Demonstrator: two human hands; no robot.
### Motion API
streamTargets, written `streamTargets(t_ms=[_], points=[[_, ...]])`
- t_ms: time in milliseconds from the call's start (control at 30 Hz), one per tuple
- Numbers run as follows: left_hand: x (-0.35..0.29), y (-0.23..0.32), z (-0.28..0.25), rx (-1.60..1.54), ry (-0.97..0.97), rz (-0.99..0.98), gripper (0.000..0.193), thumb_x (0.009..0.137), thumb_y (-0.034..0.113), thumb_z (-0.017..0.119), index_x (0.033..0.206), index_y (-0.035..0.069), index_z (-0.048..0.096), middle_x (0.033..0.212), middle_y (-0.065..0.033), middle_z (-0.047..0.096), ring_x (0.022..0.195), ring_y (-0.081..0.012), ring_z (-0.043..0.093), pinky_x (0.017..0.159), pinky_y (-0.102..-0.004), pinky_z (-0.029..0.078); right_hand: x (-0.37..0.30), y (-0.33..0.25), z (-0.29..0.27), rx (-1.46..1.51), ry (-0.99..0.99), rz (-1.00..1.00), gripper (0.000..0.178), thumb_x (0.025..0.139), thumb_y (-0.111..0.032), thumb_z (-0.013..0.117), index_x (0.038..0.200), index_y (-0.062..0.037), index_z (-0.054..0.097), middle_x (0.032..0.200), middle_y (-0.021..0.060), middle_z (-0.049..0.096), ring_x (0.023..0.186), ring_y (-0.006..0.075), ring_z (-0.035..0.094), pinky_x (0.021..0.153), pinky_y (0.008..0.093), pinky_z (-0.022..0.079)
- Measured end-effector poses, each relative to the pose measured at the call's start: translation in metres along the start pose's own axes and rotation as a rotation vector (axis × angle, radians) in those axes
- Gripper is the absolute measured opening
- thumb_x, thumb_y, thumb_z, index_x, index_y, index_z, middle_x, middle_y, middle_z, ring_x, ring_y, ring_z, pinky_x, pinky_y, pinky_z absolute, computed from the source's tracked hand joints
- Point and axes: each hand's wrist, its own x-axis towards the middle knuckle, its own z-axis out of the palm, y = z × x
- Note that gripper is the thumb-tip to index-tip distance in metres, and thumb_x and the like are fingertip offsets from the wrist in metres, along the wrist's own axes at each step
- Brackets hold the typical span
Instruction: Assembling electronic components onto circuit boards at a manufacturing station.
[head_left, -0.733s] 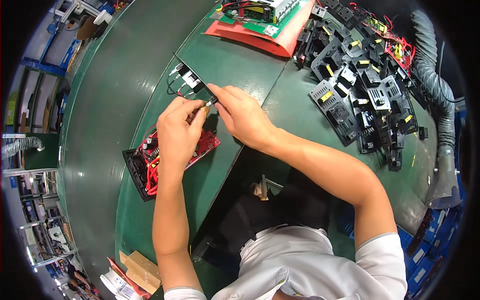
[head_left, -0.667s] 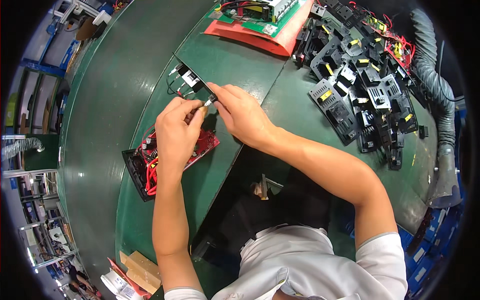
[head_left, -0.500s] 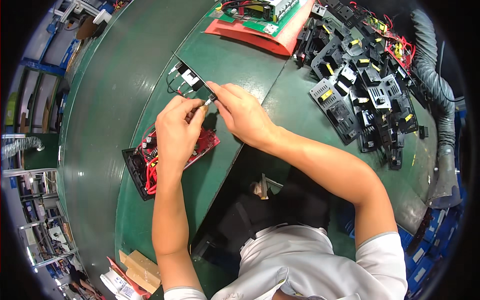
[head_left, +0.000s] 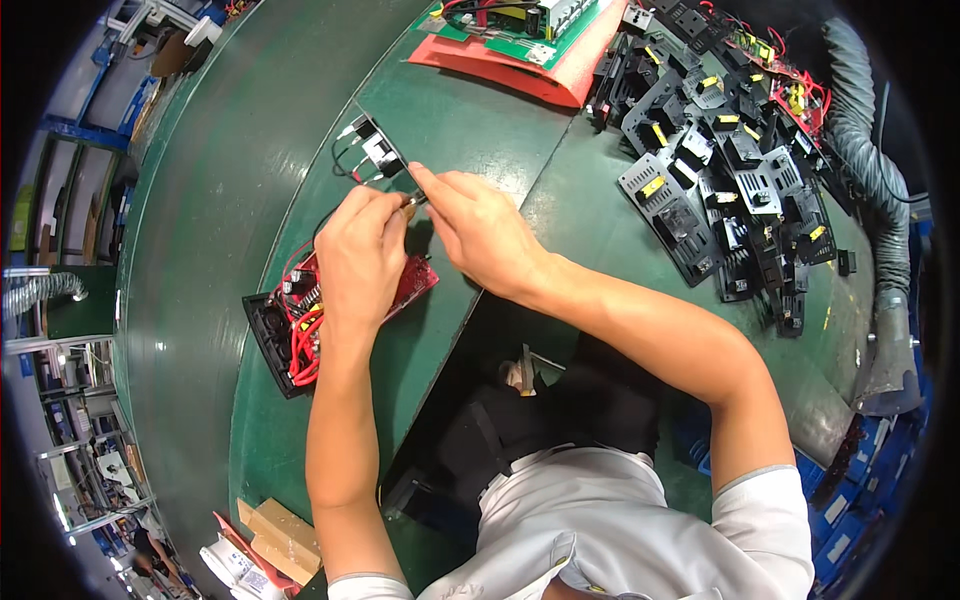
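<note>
My right hand (head_left: 490,230) grips the near end of a black end panel (head_left: 385,150), thumb and index finger stretched along it. White and black sockets sit on the panel, with metal tabs and thin black and red wires on its left side. My left hand (head_left: 360,250) is closed in a pinch against the same near end; a small tan and metallic piece shows at its fingertips, too covered to name. Below that hand a red circuit board (head_left: 415,284) lies on the bench, with thick red wires and a black end plate (head_left: 268,335). My left hand covers part of the board.
Several black panels with yellow-labelled parts (head_left: 740,185) are heaped at the right. A green circuit board (head_left: 535,50) rests on orange foam (head_left: 480,72) at the far side. A grey flexible hose (head_left: 870,130) hangs at far right. Cardboard (head_left: 283,540) lies near left.
The black panel has turned and tilted slightly in my right hand. My left fingers have closed farther over the small piece, so less of it shows. The end plate has shifted slightly.
</note>
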Motion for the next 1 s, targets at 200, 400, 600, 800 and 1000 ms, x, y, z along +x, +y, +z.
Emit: streamTargets(t_ms=[200,400,600,800,1000], points=[[-0.001,-0.006,0.001,0.034,0.047,0.154,0.007,0.080,0.003,0.067,0.086,-0.001,0.067,0.080,-0.0137,0.059,0.073,-0.0340,0.061,0.066,-0.0419,0.049,0.000,0.000,0.002,0.000,-0.004,-0.007,0.044,0.085,0.000,0.063,0.129,0.0006,0.055,0.092,0.0191,0.063,0.083,0.0376,0.062,0.074,0.0396,0.051],[0.005,-0.006,-0.047,-0.020,-0.119,-0.048,0.029,0.082,0.013,0.070,0.108,0.002,0.067,0.101,-0.0123,0.064,0.084,-0.0237,0.064,0.076,-0.0333,0.051,0.002,0.005,-0.003,0.112,-0.081,0.305,0.034,0.089,-0.004,0.064,0.122,0.0010,0.057,0.091,0.0113,0.067,0.080,0.0129,0.063,0.073,0.0298,0.052],[-0.004,-0.031,-0.127,-0.142,0.115,-0.209,0.030,0.083,0.013,0.070,0.111,0.003,0.068,0.108,-0.0108,0.066,0.089,-0.0201,0.065,0.080,-0.0323,0.052,0.005,-0.001,0.000,0.192,-0.145,0.443,0.028,0.089,-0.004,0.063,0.115,0.0010,0.054,0.096,0.0066,0.065,0.087,0.0114,0.062,0.079,0.0267,0.051],[-0.013,-0.053,-0.137,-0.026,-0.050,-0.308,0.036,0.082,0.021,0.070,0.113,0.002,0.067,0.107,-0.0141,0.068,0.093,-0.0256,0.066,0.082,-0.0361,0.052,0.003,0.001,-0.004,0.310,-0.088,0.437,0.019,0.093,-0.003,0.062,0.110,0.0018,0.054,0.094,0.0042,0.062,0.084,0.0079,0.057,0.078,0.0238,0.048],[-0.009,-0.050,-0.107,0.228,-0.365,-0.364,0.061,0.074,0.029,0.078,0.127,0.006,0.059,0.119,-0.0173,0.065,0.103,-0.0326,0.064,0.092,-0.0422,0.050,0.001,0.005,-0.007,0.144,0.032,0.188,0.024,0.089,0.000,0.064,0.109,0.0014,0.052,0.095,0.0091,0.063,0.082,0.0140,0.061,0.075,0.0274,0.050]])
